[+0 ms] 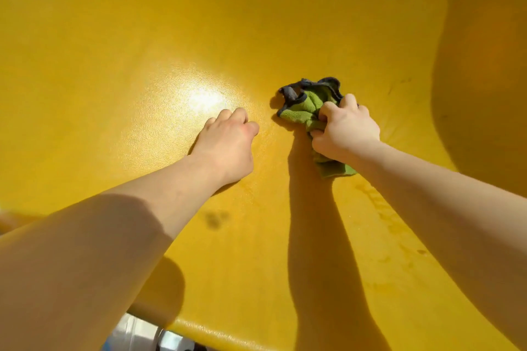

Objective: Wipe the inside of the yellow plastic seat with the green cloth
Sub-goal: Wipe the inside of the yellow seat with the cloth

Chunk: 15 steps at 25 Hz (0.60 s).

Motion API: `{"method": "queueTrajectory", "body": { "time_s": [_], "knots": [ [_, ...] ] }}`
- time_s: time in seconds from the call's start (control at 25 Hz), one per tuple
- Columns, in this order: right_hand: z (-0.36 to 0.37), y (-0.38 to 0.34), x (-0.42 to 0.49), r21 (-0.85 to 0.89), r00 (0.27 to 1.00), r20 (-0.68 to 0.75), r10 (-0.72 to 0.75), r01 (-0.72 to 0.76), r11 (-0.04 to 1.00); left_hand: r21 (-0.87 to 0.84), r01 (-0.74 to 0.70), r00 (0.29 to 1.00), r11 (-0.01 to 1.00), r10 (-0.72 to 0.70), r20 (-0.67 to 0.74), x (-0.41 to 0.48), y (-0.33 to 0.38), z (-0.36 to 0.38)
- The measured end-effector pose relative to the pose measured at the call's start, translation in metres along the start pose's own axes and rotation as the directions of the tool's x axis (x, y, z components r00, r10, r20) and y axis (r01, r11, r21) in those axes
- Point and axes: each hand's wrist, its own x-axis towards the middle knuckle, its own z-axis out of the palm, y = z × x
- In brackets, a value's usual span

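The yellow plastic seat (256, 23) fills nearly the whole view, its textured inner surface curving up at the back and right. My right hand (346, 129) grips the bunched green cloth (306, 111), which has a dark grey hem, and presses it against the seat's inner surface right of centre. A corner of the cloth sticks out below my wrist. My left hand (226, 145) rests on the seat as a closed fist with nothing in it, a short way left of the cloth, beside a bright sun glare.
A dark smudge (215, 219) marks the seat between my forearms. Faint streaks (387, 225) run along the surface lower right. The seat's rounded front rim (216, 335) lies at the bottom, with a pale blurred object (134, 335) below it.
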Motion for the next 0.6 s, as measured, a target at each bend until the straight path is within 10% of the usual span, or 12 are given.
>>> {"method": "queueTrajectory", "body": {
  "time_s": [0.4, 0.6],
  "knots": [
    [-0.020, 0.020, -0.153, 0.047, 0.821, 0.522, -0.231, 0.242, 0.969, 0.085, 0.025, 0.900, 0.996, -0.060, 0.432, -0.055, 0.087, -0.049],
    [-0.051, 0.082, -0.160, -0.191, 0.792, 0.606, -0.073, 0.234, 0.953, -0.022, -0.108, 0.907, 0.994, 0.107, 0.407, -0.063, 0.139, -0.048]
  ]
}}
